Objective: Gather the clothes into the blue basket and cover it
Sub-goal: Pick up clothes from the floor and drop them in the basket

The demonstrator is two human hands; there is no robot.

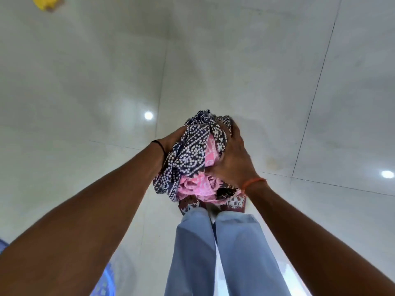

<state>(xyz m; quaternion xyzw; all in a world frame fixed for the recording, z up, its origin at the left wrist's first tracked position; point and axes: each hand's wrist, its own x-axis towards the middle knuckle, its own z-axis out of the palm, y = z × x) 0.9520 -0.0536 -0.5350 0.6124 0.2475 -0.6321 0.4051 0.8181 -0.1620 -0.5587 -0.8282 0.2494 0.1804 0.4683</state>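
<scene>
A bundle of clothes (192, 159) (dark dotted and pink fabric) is clasped at frame centre between the left hand (171, 138) and right hand (233, 159), arms outstretched; the blue basket (104, 283) edges the lower left.

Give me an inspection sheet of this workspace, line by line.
Surface: glossy pale tiled floor with dark grout lines and reflected ceiling lights.
Job's things: bundle of clothes, dark dotted fabric wrapped over pink fabric, held up off the floor; blue basket only partly in view at the lower left edge, contents not visible; no cover seen.
Clutter: yellow item on the floor at the top left, cut off by the frame.
Grips: left hand and right hand both hold the bundle from opposite sides.
Cables: nothing seen.
Surroundings: the person's light blue trousers below the bundle; nothing else seen.
</scene>
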